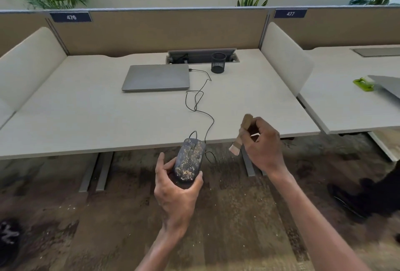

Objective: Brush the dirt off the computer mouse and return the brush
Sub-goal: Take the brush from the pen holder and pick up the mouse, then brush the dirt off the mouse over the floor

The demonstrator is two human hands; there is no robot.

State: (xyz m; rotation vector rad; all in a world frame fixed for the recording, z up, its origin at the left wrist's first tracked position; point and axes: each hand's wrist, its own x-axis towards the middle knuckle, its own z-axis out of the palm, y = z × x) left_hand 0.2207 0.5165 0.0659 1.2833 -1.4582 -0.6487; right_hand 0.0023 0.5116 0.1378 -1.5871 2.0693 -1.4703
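My left hand grips a black wired computer mouse from below, holding it off the front edge of the desk above the floor. Tan dirt speckles cover the mouse's top. Its black cable loops back across the desk to a shut grey laptop. My right hand holds a small wooden-handled brush to the right of the mouse, apart from it; the pale bristles point down and left, the handle end sticks up past my fingers.
The pale desk has beige dividers at both sides and a back panel. A black mesh pen cup stands by an open cable tray. A neighbouring desk at the right carries a green object. Patterned carpet lies below.
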